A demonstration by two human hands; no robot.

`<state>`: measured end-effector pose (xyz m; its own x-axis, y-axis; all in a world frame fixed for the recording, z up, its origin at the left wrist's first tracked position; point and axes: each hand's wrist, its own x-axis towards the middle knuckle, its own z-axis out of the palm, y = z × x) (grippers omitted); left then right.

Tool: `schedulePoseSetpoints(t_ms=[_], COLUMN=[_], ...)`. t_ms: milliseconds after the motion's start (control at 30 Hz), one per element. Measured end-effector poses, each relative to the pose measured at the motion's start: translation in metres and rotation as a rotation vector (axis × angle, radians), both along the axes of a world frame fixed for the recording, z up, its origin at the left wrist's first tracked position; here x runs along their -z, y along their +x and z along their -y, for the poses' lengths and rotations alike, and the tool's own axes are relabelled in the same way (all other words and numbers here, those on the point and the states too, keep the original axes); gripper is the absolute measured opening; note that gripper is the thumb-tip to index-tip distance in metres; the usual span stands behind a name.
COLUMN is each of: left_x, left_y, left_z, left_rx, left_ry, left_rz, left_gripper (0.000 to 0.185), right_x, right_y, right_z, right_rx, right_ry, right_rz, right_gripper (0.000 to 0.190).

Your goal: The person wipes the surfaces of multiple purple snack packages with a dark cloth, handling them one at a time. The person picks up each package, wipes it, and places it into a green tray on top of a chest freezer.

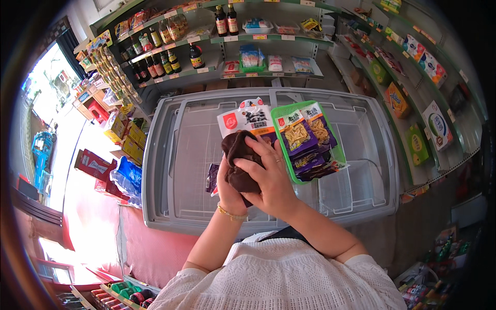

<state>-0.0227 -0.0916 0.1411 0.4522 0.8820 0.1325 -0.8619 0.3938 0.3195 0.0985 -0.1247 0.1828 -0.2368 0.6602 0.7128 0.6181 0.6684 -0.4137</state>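
Note:
A dark brown cloth [248, 182] is bunched between my two hands, above the middle of a grey chest freezer. My left hand [228, 193] cups it from the left side. From the right, my right hand [271, 178] grips it with fingers spread over its folds. Behind the cloth is a snack packet [248, 121] with a white printed top, its lower part mostly hidden by my hands. Part of a purple packet [212, 178] shows left of my left hand. To the right, a green plastic basket [291, 170] holds several purple snack packets [297, 133].
The chest freezer [193, 223] has sliding glass lids with a raised frame. Shelves with sauce bottles [197, 56] stand behind it, and shelves with boxed goods [438, 126] stand at right. Cartons [93, 164] and a blue plastic-wrapped pack [130, 174] sit at left.

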Motion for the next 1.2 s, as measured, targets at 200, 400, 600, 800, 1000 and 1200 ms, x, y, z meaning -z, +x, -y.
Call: schedulePoseSetpoints(t_ms=[200, 400, 600, 800, 1000, 1200], left_x=[0.004, 0.002, -0.003, -0.017, -0.007, -0.008], left_y=[0.002, -0.013, -0.031, -0.038, -0.01, -0.041], left_z=[0.015, -0.003, -0.017, -0.02, -0.017, -0.011], left_rx=[0.148, -0.014, -0.116, -0.139, 0.169, -0.142], left_ry=[-0.069, -0.02, -0.01, 0.099, 0.048, 0.057], left_rz=[0.091, 0.13, 0.103, 0.145, 0.256, 0.181], left_gripper=[0.05, 0.05, 0.052, 0.051, 0.053, 0.05], right_x=[0.001, 0.021, 0.066, 0.034, 0.02, 0.034], right_y=[0.017, 0.003, 0.022, 0.045, 0.0, 0.028], right_z=[-0.046, -0.003, 0.001, -0.005, 0.017, -0.016], right_rx=[0.099, -0.085, 0.004, 0.183, -0.268, 0.024], right_ry=[-0.02, 0.038, -0.06, -0.129, 0.126, -0.143], right_rz=[-0.186, -0.091, -0.082, -0.574, 0.124, -0.333], right_gripper=[0.047, 0.053, 0.047, 0.04, 0.064, 0.049])
